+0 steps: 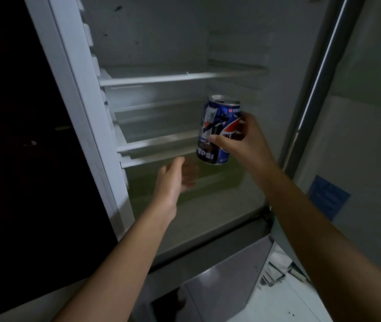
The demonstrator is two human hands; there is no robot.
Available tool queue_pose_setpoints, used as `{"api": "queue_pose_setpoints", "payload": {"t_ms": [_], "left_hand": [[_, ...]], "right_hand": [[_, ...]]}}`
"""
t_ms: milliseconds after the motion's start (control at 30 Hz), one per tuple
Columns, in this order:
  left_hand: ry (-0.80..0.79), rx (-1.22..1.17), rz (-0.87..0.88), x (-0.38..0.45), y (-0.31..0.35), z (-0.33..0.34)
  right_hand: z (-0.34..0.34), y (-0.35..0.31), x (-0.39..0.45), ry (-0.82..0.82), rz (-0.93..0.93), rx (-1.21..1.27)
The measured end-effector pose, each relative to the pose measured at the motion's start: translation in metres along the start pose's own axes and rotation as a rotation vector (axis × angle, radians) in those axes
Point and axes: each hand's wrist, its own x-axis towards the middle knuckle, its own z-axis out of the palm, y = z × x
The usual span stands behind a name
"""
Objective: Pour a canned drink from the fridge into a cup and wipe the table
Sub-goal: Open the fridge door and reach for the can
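Note:
A blue Pepsi can hangs upright in front of the open fridge, above its lower shelves. My right hand grips the can from the right, thumb across its front and fingers behind it. My left hand reaches into the fridge below and to the left of the can, fingers relaxed and holding nothing. The can's silver top shows. No cup or table is in view.
The fridge holds bare white shelves and a greenish drawer at the bottom. Its open door stands at the right with a blue sticker. A dark panel lies to the left. A grey lower compartment sits below.

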Motion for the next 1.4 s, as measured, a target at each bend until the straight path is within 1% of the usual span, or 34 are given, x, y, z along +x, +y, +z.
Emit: {"api": "queue_pose_setpoints", "payload": {"t_ms": [67,133,300,400,533,700,833,1100,1400], "left_hand": [[-0.098,-0.062,-0.05,-0.014,-0.006,0.001],[-0.173,-0.09,-0.065,-0.026,-0.013,0.002],[-0.248,-0.083,-0.118,-0.054,-0.04,0.009],[-0.246,-0.11,-0.19,-0.077,-0.055,0.017],[-0.22,-0.056,-0.214,-0.116,-0.08,0.033],[-0.21,-0.025,-0.262,-0.179,-0.108,0.057],[-0.196,-0.019,-0.297,-0.23,-0.124,0.07],[-0.216,0.04,-0.352,-0.305,-0.141,0.088],[-0.319,0.057,-0.451,-0.368,-0.167,0.094]], "right_hand": [[-0.003,0.011,-0.015,-0.007,0.02,-0.011],[-0.007,0.02,-0.03,-0.016,0.042,-0.026],[-0.029,0.033,-0.069,-0.047,0.084,-0.019],[-0.049,0.038,-0.096,-0.075,0.126,-0.037],[-0.082,0.039,-0.137,-0.133,0.157,-0.083],[-0.128,0.032,-0.194,-0.228,0.16,-0.049],[-0.158,0.031,-0.24,-0.263,0.217,-0.023],[-0.198,0.025,-0.315,-0.223,0.304,0.001],[-0.231,0.013,-0.393,-0.091,0.36,-0.087]]}}
